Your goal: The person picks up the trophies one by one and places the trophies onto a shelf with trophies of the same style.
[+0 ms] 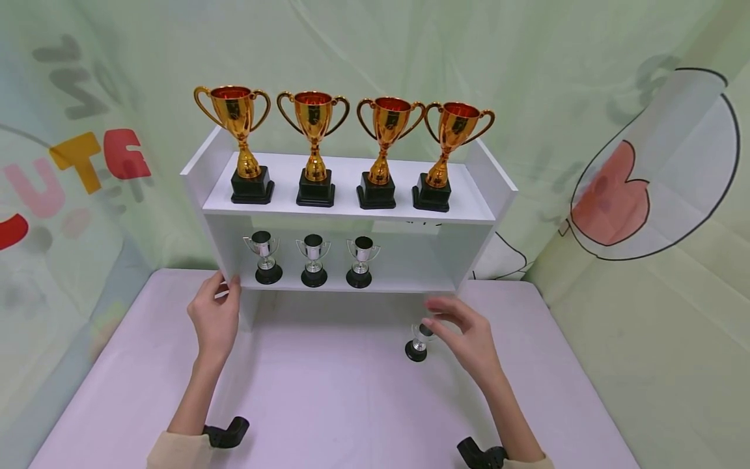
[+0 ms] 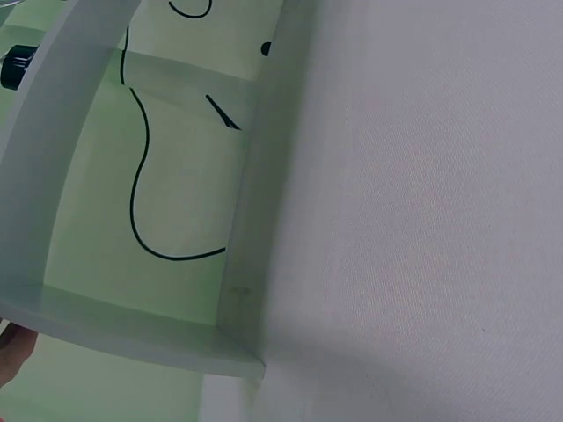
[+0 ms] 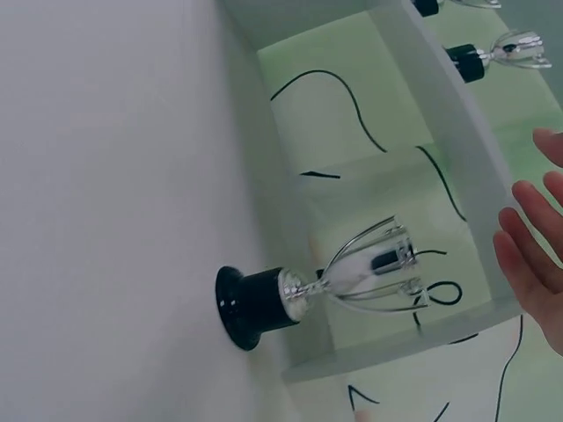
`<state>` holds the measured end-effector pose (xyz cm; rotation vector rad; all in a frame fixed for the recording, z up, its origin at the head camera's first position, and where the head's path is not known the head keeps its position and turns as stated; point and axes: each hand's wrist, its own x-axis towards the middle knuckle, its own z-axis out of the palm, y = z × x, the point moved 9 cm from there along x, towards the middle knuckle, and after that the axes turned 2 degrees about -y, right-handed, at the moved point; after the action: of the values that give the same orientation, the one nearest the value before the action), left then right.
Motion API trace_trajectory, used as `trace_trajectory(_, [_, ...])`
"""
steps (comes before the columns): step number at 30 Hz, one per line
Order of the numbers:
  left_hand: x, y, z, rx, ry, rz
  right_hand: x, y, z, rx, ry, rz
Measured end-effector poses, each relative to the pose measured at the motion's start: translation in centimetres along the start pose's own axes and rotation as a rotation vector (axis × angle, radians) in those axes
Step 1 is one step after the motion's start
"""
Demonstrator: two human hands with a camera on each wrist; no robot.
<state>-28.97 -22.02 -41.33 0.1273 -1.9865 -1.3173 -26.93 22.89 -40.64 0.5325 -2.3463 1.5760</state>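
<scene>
At the lower left edge of a white shelf [image 1: 351,290], my left hand [image 1: 213,319] pinches the side panel between thumb and fingers. In the left wrist view only a bit of a finger [image 2: 13,352] shows beside the panel. My right hand [image 1: 465,335] hovers with fingers apart by a small silver trophy [image 1: 417,350], holding nothing. This trophy stands upright on the white table; the right wrist view shows its black base and silver cup [image 3: 365,268] apart from the fingers [image 3: 537,229]. Three like silver trophies [image 1: 314,277] stand in a row on the middle shelf.
Several larger gold trophies [image 1: 313,117] with black bases line the top shelf. The white tablecloth [image 1: 328,391] spreads in front of the shelf. Behind hangs a pale green printed curtain [image 1: 545,130], with a drawn heart [image 1: 612,202] at right.
</scene>
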Motion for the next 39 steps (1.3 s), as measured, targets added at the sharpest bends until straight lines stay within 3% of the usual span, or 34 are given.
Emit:
trace_trajectory(8, [0.0, -0.2, 0.0, 0.009, 0.002, -0.007, -1.0, 2.4, -0.1, -0.030, 0.022, 0.082])
trace_trajectory(19, [-0.1, -0.3, -0.2, 0.014, 0.013, -0.018, -1.4, 5.1, 0.6, -0.020, -0.001, 0.080])
trace_trajectory(30, [-0.1, -0.1, -0.1, 0.014, 0.010, -0.015, -2.3, 8.8, 1.6, 0.099, -0.005, 0.187])
trace_trajectory(39, [-0.1, -0.2, 0.0, 0.013, 0.007, -0.007, -3.0, 10.6, 2.2, 0.176, -0.018, 0.258])
